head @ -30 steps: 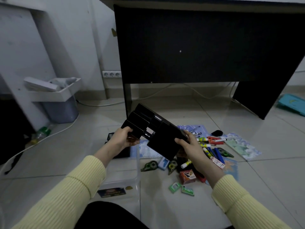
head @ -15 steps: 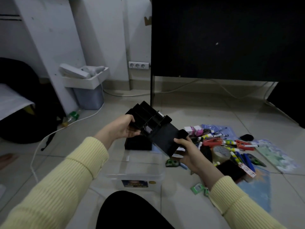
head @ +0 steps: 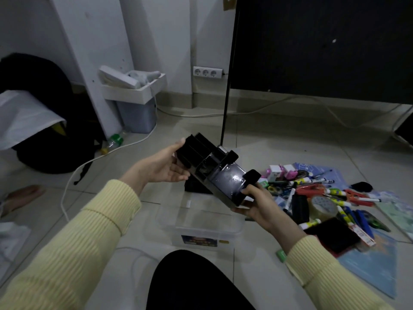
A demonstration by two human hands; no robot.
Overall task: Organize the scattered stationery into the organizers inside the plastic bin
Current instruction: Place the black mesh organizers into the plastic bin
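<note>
Nearest to the camera is a dark knee (head: pixel 192 285), and two yellow sleeves reach forward on both sides of it. Just beyond the knee a clear plastic bin (head: pixel 232 229) stands on the tiled floor. Above the bin both hands hold a black organizer (head: pixel 212 175) in the air. Its long axis goes from far left to near right and slopes down toward the right. The end with the divided compartments points to the far left, and a flat shiny face at the near right end is turned up to the camera. The right hand (head: pixel 257 205) grips the lower right corner, with the thumb curled over the near edge and the fingers underneath. The left hand (head: pixel 159 170) supports the upper left end with almost straight, spread fingers; the organizer lies against its palm, between the thumb on top and the fingers below. A second organizer (head: pixel 193 186), also black, shows at the far end of the bin, partly hidden. To the right, pens, markers and a tape roll (head: pixel 323 205) lie scattered on the floor. Farther away stand a grey wastebasket (head: pixel 137 116), a wall socket (head: pixel 207 72) and a dark desk panel (head: pixel 312 52).
</note>
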